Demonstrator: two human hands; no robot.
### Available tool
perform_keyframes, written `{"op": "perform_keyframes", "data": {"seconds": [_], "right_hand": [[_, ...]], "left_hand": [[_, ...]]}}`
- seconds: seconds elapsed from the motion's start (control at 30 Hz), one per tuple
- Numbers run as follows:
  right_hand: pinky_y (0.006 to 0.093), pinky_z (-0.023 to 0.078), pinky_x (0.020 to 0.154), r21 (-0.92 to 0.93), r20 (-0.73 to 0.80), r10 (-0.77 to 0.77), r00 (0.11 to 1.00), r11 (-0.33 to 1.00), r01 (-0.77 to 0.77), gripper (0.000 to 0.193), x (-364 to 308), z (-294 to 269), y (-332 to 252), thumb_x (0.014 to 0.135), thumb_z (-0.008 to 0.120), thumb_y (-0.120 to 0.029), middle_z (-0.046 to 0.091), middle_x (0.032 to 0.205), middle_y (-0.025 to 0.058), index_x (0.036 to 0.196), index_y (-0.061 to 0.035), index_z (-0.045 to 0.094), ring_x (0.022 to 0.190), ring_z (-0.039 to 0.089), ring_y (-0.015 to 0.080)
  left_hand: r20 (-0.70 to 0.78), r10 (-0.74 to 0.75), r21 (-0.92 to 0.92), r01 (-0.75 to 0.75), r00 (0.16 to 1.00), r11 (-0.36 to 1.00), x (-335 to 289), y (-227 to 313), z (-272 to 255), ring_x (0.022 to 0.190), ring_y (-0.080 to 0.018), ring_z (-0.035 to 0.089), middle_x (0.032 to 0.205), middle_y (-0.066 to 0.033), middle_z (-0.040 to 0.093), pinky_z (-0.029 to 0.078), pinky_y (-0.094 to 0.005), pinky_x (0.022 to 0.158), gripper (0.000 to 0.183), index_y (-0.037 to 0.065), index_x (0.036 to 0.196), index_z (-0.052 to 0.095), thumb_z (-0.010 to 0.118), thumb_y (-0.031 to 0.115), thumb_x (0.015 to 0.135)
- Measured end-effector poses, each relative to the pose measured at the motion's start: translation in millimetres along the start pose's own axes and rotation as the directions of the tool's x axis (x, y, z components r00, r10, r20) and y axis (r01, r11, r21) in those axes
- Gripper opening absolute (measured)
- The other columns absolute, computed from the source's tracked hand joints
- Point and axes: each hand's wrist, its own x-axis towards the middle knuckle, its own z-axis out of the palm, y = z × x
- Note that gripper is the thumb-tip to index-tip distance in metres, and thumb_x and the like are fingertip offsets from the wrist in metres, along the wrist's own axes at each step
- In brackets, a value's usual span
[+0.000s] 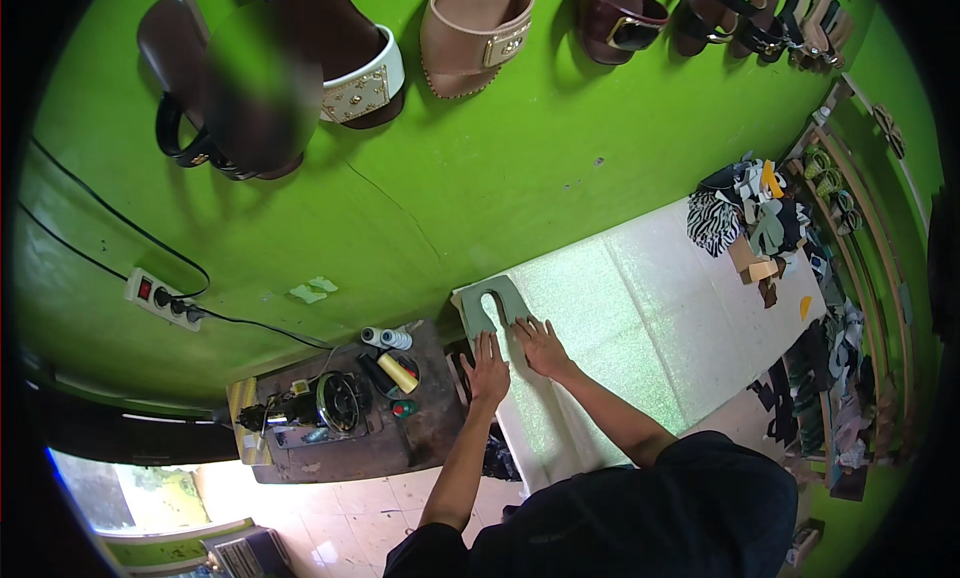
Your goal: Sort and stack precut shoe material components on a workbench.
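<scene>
A grey-green U-shaped flat piece (480, 306), its material not certain, lies at the left far corner of the white-covered table (600, 308), with its curve toward the wall. My left hand (487, 372) rests with fingers stretched out at the near end of the piece's left leg. On the other leg's end, my right hand (541, 348) lies flat with fingers apart, fingertips touching it. Neither hand grips anything. The white surface shows through the gap between the two legs.
Left of the table stands a sewing machine (338, 403) on a dark worktop, with thread cones (397, 340) beside it. Scrap material (755, 218) is heaped at the table's far right corner. Sandals (478, 38) hang on the green wall; a power strip (163, 298) is at left.
</scene>
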Motion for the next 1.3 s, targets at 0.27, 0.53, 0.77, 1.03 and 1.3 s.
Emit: {"op": "perform_keyframes", "data": {"seconds": [0.27,0.53,0.77,1.03,1.3], "right_hand": [[0.0497,0.033,0.115,0.438,-0.111,0.029,0.993,0.899,0.023,0.066,-37.8,-45.6,-13.9,0.087,0.065,-0.015,0.041,0.149,0.0247,0.146,-0.0006,0.039,0.139,0.037,0.0410],[0.0417,0.040,0.110,0.794,0.018,0.305,0.952,0.575,-0.199,0.061,-113.8,-101.6,-31.5,0.096,0.061,-0.030,0.048,0.146,0.0208,0.146,-0.0031,0.041,0.130,0.051,0.0321],[0.0357,0.041,0.108,0.911,-0.029,0.474,0.880,0.375,-0.172,0.049,-178.3,-137.3,-27.9,0.100,0.057,-0.018,0.054,0.141,0.0126,0.145,-0.0045,0.043,0.130,0.051,0.0226],[0.0369,0.044,0.104,0.906,-0.203,0.592,0.780,0.416,-0.080,0.051,-277.8,-173.2,24.2,0.099,0.058,-0.027,0.056,0.138,0.0155,0.143,-0.0044,0.044,0.125,0.055,0.0255],[0.0383,0.046,0.103,0.884,-0.334,0.675,0.658,0.466,-0.029,0.051,-390.3,-214.9,99.0,0.098,0.059,-0.026,0.058,0.135,0.0180,0.142,-0.0019,0.045,0.123,0.056,0.0257]], "left_hand": [[-0.019,0.039,-0.476,-0.043,0.999,0.878,-38.6,-3.8,-44.6,0.147,-0.0318,0.025,0.160,-0.0175,0.025,0.023,-0.0524,0.118,0.068,0.008,0.152,0.030,0.060,0.024,0.094],[0.211,-0.097,-0.977,0.213,0.973,0.007,-113.3,4.6,-61.6,0.149,-0.0272,0.023,0.161,-0.0134,0.025,0.019,-0.0481,0.119,0.066,0.009,0.155,0.026,0.047,0.039,0.101],[0.263,0.012,-0.957,0.263,0.965,-0.123,-132.2,60.0,-96.0,0.149,-0.0228,0.022,0.161,-0.0089,0.027,0.018,-0.0529,0.118,0.065,0.013,0.155,0.029,0.039,0.048,0.101],[0.187,0.178,-0.980,0.196,0.966,-0.033,-139.6,158.8,-101.6,0.148,-0.0266,0.025,0.160,-0.0121,0.027,0.023,-0.0576,0.114,0.063,0.017,0.151,0.034,0.039,0.052,0.099],[0.171,0.217,-0.983,0.151,0.961,0.107,-155.0,292.4,-98.0,0.141,-0.0249,0.034,0.155,-0.0113,0.035,0.033,-0.0527,0.108,0.059,0.016,0.147,0.038,0.044,0.049,0.098]]}}
